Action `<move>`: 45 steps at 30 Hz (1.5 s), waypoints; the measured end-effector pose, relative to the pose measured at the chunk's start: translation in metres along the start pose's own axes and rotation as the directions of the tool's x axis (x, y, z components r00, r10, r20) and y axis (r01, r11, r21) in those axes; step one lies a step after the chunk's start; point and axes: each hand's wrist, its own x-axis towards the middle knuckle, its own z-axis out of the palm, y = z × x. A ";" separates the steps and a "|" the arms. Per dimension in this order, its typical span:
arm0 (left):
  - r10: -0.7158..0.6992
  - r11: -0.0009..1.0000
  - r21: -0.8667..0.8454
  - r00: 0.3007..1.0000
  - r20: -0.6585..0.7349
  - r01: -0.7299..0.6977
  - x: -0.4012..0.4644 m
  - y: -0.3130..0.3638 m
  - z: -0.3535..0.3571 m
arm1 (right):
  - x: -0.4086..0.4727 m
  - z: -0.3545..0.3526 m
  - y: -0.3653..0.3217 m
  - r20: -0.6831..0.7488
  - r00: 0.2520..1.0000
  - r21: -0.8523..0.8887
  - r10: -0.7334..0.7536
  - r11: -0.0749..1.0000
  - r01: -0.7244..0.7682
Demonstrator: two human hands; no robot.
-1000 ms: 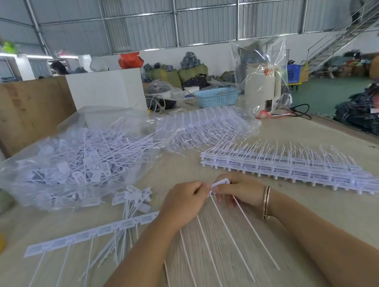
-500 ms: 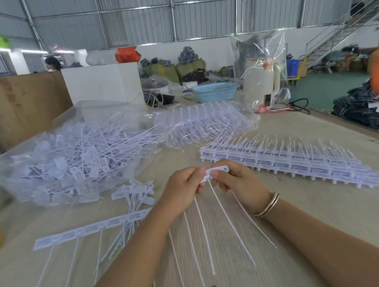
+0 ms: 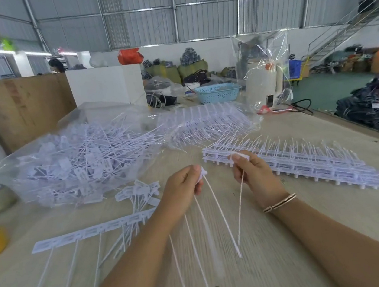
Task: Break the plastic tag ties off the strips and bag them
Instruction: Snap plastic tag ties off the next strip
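White plastic tag ties fill most of the pale wooden table (image 3: 294,238). At the centre of the frame both hands are raised a little above the tabletop and held slightly apart. The left hand (image 3: 185,187) is closed around a short piece of strip (image 3: 203,174), whose thin tails hang down and toward the bottom of the frame, blurred by motion. The right hand (image 3: 252,171) pinches a single tag tie (image 3: 241,205) between thumb and fingers; its head is hidden in the grip and its one tail slants down toward the other tails without clearly touching them. A bracelet (image 3: 280,202) sits on the right wrist.

Left of the left forearm, a longer strip (image 3: 93,231) lies flat on the table with its tails pointing to the lower left. Just above it lies a small heap of loose ties (image 3: 139,191). In the upper left, a clear plastic bag (image 3: 71,160) lies open, full of separated ties. Right of the hands, a stack of unbroken strips (image 3: 308,163) runs diagonally toward the right edge. Behind it, at upper centre, a second clear bag (image 3: 207,123) holds more strips, and a blue basket (image 3: 218,93) stands farther back.
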 end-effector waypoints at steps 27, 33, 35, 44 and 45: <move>0.136 0.892 0.437 0.991 -0.009 -0.118 -0.003 0.001 -0.009 | -0.006 0.058 -0.019 0.074 0.930 -0.217 0.359 0.916 -0.336; 0.179 0.747 0.631 0.977 0.112 -0.209 -0.006 0.001 -0.002 | -0.020 0.040 -0.008 0.142 0.973 -0.258 0.181 0.956 -0.140; 0.224 0.649 0.736 0.973 0.057 -0.193 -0.006 0.001 -0.003 | -0.019 0.037 -0.007 0.101 0.977 -0.220 0.188 0.962 -0.163; 0.124 0.741 0.669 0.991 -0.050 -0.059 -0.005 -0.006 -0.008 | -0.019 0.034 -0.011 0.198 0.962 -0.084 0.190 0.981 -0.176; 0.141 0.744 0.663 0.989 -0.041 -0.079 -0.005 -0.006 -0.008 | -0.019 0.034 -0.012 0.231 0.954 -0.095 0.192 0.980 -0.175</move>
